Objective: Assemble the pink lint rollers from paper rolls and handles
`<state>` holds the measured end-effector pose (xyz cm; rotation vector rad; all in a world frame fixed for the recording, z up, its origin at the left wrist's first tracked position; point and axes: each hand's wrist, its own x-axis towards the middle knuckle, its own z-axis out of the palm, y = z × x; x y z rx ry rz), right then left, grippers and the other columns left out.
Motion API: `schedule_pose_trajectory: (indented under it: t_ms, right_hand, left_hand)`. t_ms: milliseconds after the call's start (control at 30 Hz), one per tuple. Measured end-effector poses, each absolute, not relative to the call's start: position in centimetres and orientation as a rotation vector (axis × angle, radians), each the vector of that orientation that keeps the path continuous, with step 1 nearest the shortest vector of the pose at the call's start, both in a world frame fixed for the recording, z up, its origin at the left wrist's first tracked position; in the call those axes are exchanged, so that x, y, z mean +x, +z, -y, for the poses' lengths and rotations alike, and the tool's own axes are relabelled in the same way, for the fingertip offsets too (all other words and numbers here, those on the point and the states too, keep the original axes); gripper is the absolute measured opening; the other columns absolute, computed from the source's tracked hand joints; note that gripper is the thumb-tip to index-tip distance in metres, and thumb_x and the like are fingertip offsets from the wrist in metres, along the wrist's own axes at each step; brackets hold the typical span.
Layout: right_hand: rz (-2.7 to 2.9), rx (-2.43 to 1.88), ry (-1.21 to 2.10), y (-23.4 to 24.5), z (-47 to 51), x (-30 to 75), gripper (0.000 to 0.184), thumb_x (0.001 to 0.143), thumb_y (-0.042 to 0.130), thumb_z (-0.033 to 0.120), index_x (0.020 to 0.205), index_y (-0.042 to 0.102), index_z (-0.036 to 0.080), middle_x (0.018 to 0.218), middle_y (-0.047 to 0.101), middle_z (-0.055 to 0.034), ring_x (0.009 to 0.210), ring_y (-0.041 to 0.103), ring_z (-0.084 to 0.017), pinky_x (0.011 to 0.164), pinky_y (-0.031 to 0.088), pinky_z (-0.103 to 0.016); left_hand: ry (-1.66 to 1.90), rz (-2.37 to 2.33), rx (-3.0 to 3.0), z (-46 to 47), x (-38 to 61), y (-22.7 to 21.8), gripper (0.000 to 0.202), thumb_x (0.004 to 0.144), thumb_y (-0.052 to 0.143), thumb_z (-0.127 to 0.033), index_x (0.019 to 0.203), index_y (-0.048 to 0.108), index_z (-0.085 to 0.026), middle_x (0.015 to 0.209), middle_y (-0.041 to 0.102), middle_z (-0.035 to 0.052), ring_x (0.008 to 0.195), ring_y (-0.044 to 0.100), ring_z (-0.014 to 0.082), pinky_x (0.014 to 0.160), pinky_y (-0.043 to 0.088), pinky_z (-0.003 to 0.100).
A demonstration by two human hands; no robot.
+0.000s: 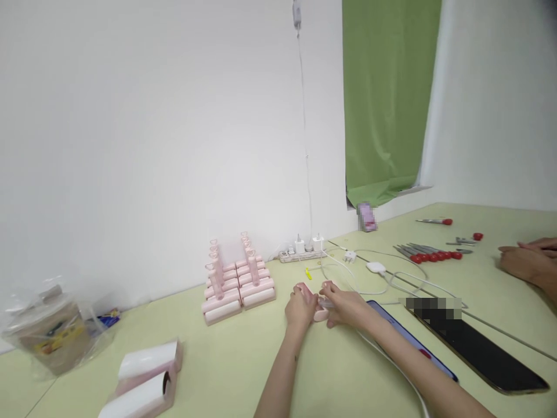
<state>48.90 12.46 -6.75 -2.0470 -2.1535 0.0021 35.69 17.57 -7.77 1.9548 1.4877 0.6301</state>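
Note:
My left hand [299, 309] is closed around a pink plastic lint roller piece [321, 315] low over the table. From the other side, my right hand [348, 306] pinches the same small pink work, its thumb and fingers bent inward. A translucent part shows between the two hands; the fingers hide most of its shape. Behind my hands stands a set of pink lint rollers [259, 296], lying in two stacked columns with upright handles that end in heart-shaped loops. Two white paper rolls [148, 360] in pink holders lie at the front left.
A blue-edged phone [413, 339] and a black phone [478, 348] lie right of my hands, among white cables. A power strip [302, 255] sits by the wall. Several red-tipped tools [435, 255] and another person's hands [528, 264] are at right. A bagged tub [56, 337] stands left.

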Motion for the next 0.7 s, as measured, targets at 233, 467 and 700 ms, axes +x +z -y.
schedule_pose_trajectory:
  t_ms: [233,467,700]
  right_hand:
    - [2.199,-1.876,-0.163,-3.0,-13.3,45.5,0.024,0.088,0.036,0.034,0.105,0.049,0.023,0.103,0.053,-0.0046,0.078,0.06,-0.016,0.06,0.04,-0.025]
    - [2.413,-1.743,-0.157,-2.1,-19.6,38.3,0.033,0.085,0.049,0.036,0.109,0.049,0.014,0.106,0.053,-0.0069,0.083,0.056,-0.015,0.071,0.048,-0.033]
    - [2.435,-1.741,-0.16,-3.7,-18.1,38.4,0.029,0.083,0.052,0.029,0.107,0.049,0.014,0.105,0.052,-0.0072,0.081,0.055,-0.016,0.07,0.046,-0.032]
  left_hand:
    - [0.725,-1.278,1.77,-17.0,34.2,-8.7,0.029,0.087,0.042,-0.036,0.098,0.053,-0.012,0.087,0.061,0.005,0.071,0.059,0.0138,0.067,0.048,0.032]
    - [0.972,-1.234,1.74,-12.6,29.5,-9.2,0.033,0.077,0.044,-0.015,0.11,0.043,-0.01,0.119,0.042,0.015,0.097,0.051,0.018,0.083,0.042,0.027]
    - [1.186,-1.276,1.849,-8.3,19.0,-9.1,0.034,0.078,0.043,-0.027,0.111,0.041,-0.02,0.123,0.036,0.0101,0.109,0.043,0.021,0.092,0.036,0.035]
